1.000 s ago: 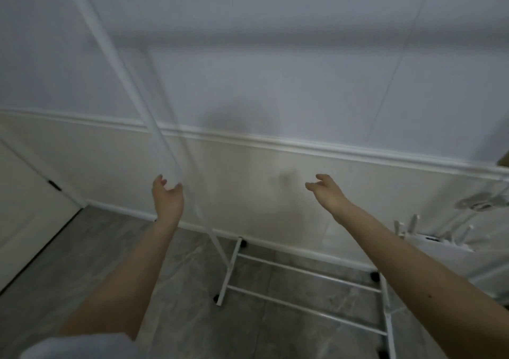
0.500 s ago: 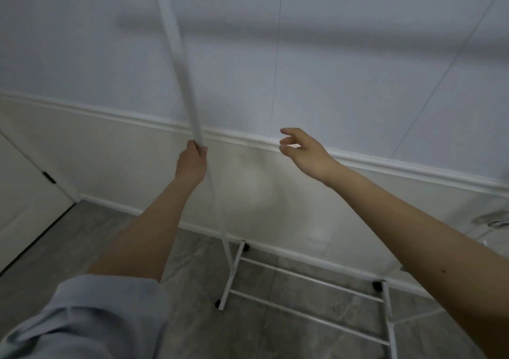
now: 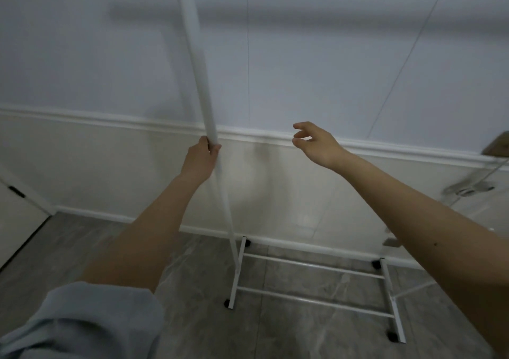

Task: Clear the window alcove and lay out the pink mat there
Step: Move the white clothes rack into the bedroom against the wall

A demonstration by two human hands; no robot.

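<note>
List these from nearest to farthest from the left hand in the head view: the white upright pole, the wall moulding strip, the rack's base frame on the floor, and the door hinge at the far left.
1. White upright pole: gripped by the left hand.
2. Wall moulding strip: just behind the hand, on the wall.
3. Rack's base frame: down on the floor, lower right.
4. Door hinge: far left edge.
</note>
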